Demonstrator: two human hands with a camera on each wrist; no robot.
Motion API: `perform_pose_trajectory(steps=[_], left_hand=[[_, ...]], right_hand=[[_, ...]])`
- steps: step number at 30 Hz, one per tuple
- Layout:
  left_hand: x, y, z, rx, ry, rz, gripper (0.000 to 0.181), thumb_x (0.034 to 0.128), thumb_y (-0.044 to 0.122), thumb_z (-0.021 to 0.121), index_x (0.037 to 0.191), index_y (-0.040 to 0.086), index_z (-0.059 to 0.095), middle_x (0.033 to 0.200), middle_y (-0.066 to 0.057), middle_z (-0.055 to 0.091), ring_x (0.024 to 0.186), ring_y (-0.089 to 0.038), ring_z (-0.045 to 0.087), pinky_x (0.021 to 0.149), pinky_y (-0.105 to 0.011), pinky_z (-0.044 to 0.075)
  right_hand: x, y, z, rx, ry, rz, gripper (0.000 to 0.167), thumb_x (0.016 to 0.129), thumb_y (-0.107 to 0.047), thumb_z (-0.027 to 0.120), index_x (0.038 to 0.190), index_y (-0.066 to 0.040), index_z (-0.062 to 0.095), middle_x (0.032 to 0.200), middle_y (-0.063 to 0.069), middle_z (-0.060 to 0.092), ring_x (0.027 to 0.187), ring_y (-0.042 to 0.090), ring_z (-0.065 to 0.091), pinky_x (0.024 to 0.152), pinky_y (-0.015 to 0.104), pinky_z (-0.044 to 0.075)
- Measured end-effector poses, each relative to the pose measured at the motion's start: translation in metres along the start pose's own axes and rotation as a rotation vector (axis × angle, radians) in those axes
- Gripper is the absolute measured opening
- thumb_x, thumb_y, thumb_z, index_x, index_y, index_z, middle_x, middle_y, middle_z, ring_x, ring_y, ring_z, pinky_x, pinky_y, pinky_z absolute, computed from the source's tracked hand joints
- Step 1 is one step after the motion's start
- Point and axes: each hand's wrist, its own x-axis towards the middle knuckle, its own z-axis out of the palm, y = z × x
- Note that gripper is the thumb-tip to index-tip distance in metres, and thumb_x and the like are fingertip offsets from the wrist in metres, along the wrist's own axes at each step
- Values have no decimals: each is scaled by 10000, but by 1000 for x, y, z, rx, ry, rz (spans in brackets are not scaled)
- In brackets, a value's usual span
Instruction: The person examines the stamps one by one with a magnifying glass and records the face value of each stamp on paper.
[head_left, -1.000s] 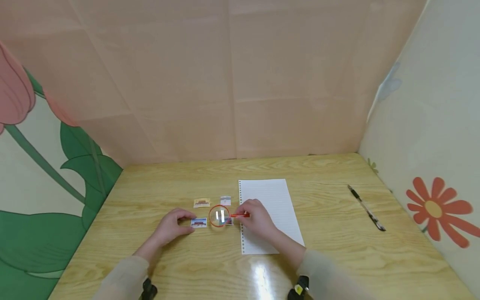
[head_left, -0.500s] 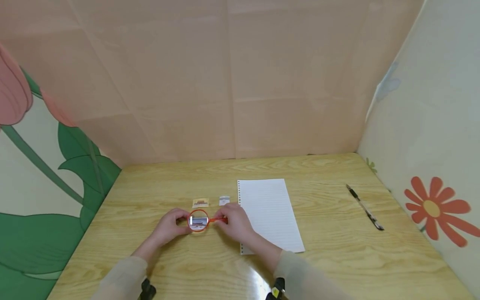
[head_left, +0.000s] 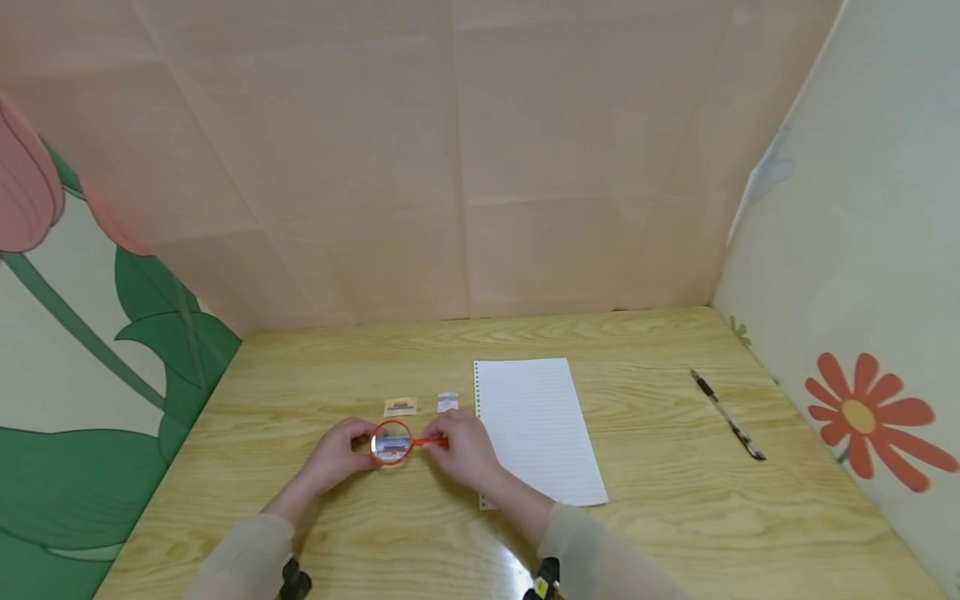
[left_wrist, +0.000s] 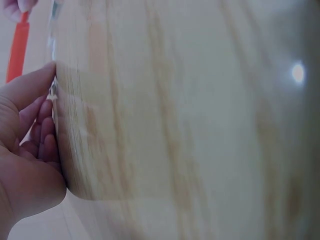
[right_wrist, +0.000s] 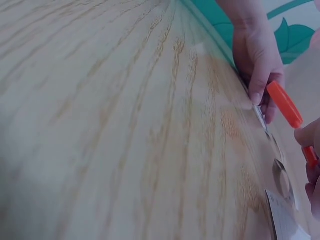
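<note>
In the head view my right hand (head_left: 467, 450) pinches the handle of a red-rimmed magnifying glass (head_left: 412, 442). Its round lens lies over a small, stamp-like picture card (head_left: 392, 447), and a blue and red building shows through it. My left hand (head_left: 335, 454) holds this card's left end between thumb and forefinger. In the right wrist view the red rim (right_wrist: 285, 104) is edge-on, raised above the tabletop. Behind the lens lie a yellow picture card (head_left: 401, 407) and a pale grey one (head_left: 447, 402). My right hand hides the spot where another card lay.
A lined sheet of paper (head_left: 536, 425) with punched holes lies under my right forearm. Farther right is a black-and-clear pen (head_left: 727, 414). The wooden table (head_left: 337, 358) meets a pink cloth backdrop (head_left: 360, 167) and painted side walls.
My right hand has brought the magnifying glass leftward, from the right-hand card to above the one at my left hand. It has shifted only slightly in the last half second. My left hand stays put.
</note>
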Motion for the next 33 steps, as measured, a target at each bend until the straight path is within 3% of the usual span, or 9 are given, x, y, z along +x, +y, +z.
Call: perform_pose_trajectory(steps=[24,28,33], left_hand=[[-1,4,0,15,9,-25,345,685,57,888,998,45,744,1030,-61,656,995,-216,577,913,-347,458],[-1,4,1,25,-3,-36,346,704,79,882,1021,60,745,1038,-42,660,1007,-226,584,921,-383,458],[0,7,0,29,-35,-80,337,744,120,867,1057,104,743,1079,-18,664,1069,-255,583,982,-459,423]], right_hand=[[-2,-1,0,-2,6,-27,87,791,-167,814,827,-164,735,868,-47,681,851,166,601,789,328,458],[-4,6,-6,16,15,-20,84,797,-178,816,832,-172,740,854,-61,683,841,148,593,794,325,458],[-11,31,-27,53,60,26,103,772,-116,828,820,-158,747,812,-68,673,764,117,546,733,307,433]])
